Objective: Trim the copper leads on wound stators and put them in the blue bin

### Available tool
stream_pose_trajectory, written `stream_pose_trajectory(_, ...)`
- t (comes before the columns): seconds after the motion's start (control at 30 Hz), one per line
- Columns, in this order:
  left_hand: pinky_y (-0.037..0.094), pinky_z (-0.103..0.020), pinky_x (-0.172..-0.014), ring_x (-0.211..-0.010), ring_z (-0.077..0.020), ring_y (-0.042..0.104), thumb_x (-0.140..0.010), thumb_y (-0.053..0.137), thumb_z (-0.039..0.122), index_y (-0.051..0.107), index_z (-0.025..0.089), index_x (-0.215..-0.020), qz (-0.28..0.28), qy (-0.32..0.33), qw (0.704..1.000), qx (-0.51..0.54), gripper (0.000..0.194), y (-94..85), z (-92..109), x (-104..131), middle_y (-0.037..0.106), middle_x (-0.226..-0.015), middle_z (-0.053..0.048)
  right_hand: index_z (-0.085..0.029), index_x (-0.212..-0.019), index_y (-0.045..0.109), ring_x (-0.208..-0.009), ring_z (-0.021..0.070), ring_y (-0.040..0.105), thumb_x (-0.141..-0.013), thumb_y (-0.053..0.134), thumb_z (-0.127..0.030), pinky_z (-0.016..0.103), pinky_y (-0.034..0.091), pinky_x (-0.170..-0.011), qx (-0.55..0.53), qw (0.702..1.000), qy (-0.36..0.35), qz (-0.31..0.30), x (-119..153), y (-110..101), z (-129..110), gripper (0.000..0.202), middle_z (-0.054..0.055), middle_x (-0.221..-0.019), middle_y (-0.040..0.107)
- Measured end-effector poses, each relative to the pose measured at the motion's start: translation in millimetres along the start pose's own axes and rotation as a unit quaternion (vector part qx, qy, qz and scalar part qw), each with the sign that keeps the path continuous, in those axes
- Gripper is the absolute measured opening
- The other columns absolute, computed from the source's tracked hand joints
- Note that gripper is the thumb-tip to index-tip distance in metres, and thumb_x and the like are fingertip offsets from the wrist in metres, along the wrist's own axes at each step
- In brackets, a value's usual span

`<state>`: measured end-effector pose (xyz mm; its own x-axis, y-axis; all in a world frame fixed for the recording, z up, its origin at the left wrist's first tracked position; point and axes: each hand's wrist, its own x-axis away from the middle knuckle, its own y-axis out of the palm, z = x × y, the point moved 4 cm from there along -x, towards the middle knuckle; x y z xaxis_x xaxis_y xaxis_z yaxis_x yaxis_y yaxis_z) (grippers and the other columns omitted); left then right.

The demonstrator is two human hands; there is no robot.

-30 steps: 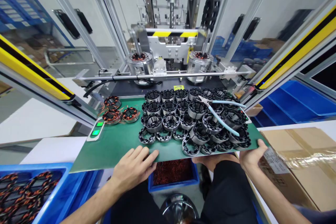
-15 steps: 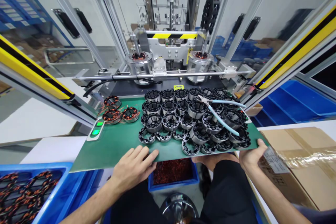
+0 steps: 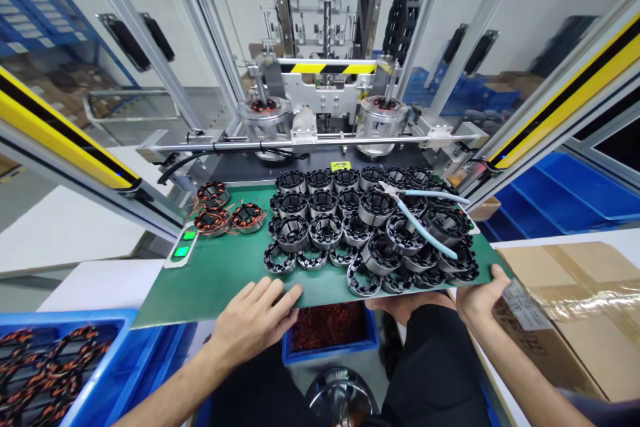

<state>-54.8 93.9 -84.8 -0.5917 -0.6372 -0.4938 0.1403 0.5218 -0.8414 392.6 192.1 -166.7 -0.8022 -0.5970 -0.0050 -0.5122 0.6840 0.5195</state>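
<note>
Stators (image 3: 249, 227) wound in copper lie at left on the green worktop (image 3: 215, 287); their wires (image 3: 231, 221) could tangle if dragged. My left hand (image 3: 257, 320) rests slack on the worktop's front edge, holding no part. A nudge might topple the stacked cores (image 3: 293, 244) and the pliers (image 3: 425, 235) across them. My right hand (image 3: 480, 293) laps the corner, thumb on top; whether its hidden fingers grip, I cannot tell.

Carton (image 3: 600, 353) right, shelf (image 3: 33, 47) left

The carton has glossy tape (image 3: 575, 305) across its top and a white label (image 3: 525, 305) on its side. Beyond it sit blue bins (image 3: 575, 193). The blue shelf rises in the background, brown boxes (image 3: 70, 83) below; a metal rail (image 3: 130, 93) runs nearby.
</note>
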Motion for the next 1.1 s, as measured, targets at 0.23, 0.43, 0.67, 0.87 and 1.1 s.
stream_pose_trajectory(0.23,0.039,-0.036,-0.076,-0.085,-0.0227,0.056,-0.1,0.068,0.033,0.067,0.02,-0.12,0.0,-0.001,1.0,0.003,0.023,0.6,0.2,-1.1,0.063,-0.09,-0.004,-0.023,-0.098,0.068,-0.13,0.0252,0.062,-0.072,0.063,-0.053,0.04,0.056,-0.108,0.0,1.0,-0.001,0.002,-2.9,-2.3,1.5,0.041,0.003,-0.113,0.076)
stream_pose_trajectory(0.43,0.04,-0.035,-0.076,-0.085,-0.0217,0.058,-0.097,0.072,0.034,0.067,0.02,-0.119,0.002,0.0,1.0,-0.002,0.027,-0.7,0.3,-1.1,0.063,-0.09,-0.004,-0.021,-0.1,0.069,-0.131,0.0254,0.062,-0.073,0.062,-0.051,0.04,0.056,-0.109,-0.01,1.0,0.008,0.008,-3.6,-3.7,3.6,0.041,0.003,-0.117,0.076)
stream_pose_trajectory(0.67,0.04,-0.035,-0.078,-0.085,-0.0217,0.058,-0.1,0.067,0.034,0.066,0.021,-0.12,0.002,0.0,1.0,-0.007,0.023,-0.8,0.1,0.0,0.064,-0.09,-0.004,-0.022,-0.102,0.069,-0.133,0.0254,0.061,-0.076,0.06,-0.05,0.041,0.056,-0.109,-0.007,1.0,0.006,0.007,-0.5,-1.4,0.5,0.039,0.003,-0.12,0.075)
stream_pose_trajectory(0.87,0.039,-0.036,-0.077,-0.085,-0.0221,0.057,-0.101,0.066,0.033,0.066,0.02,-0.119,0.001,-0.001,1.0,-0.002,0.022,-1.4,-0.1,-0.3,0.063,-0.089,-0.004,-0.022,-0.101,0.069,-0.133,0.0238,0.061,-0.077,0.059,-0.049,0.04,0.054,-0.113,-0.007,1.0,0.012,0.009,0.7,-0.4,0.0,0.037,0.001,-0.118,0.076)
stream_pose_trajectory(1.1,0.04,-0.036,-0.076,-0.085,-0.0222,0.058,-0.099,0.069,0.033,0.067,0.02,-0.119,0.003,-0.001,1.0,-0.005,0.024,0.5,0.5,0.7,0.064,-0.09,-0.004,-0.022,-0.097,0.067,-0.129,0.025,0.062,-0.075,0.06,-0.052,0.042,0.055,-0.111,-0.002,1.0,0.003,0.005,-0.1,0.0,1.0,0.038,0.003,-0.114,0.076)
